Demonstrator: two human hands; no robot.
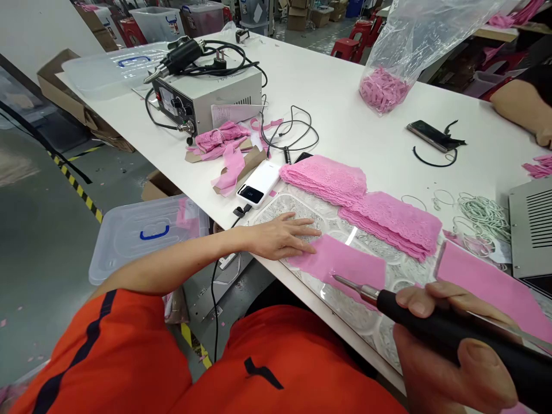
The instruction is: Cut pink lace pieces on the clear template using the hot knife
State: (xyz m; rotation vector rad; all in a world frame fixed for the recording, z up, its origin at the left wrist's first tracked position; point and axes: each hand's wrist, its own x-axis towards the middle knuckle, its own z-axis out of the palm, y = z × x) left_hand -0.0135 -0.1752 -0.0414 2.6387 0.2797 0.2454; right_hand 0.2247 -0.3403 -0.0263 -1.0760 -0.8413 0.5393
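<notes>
My left hand (282,236) lies with fingers spread, fingertips on the left end of a flat pink fabric piece (345,261). That piece rests on a clear patterned sheet (297,204) at the table's near edge. In my right hand (457,351) is a black-handled tool with a pointed metal tip (414,313), the tip over the fabric's near side; whether it touches cannot be told. A thin metal strip also shows by the right fingers. Beyond are two layered stacks of pink lace fabric (328,178), and to the right a pink fabric stack (487,287).
A grey power unit (215,95) carries a corded black handpiece (185,54). A white power bank (259,183) lies near my left hand. Farther right are a phone (431,135), elastic cord (485,215), a bag of pink strips (383,89), another grey machine (532,224) and another person's arm (521,106).
</notes>
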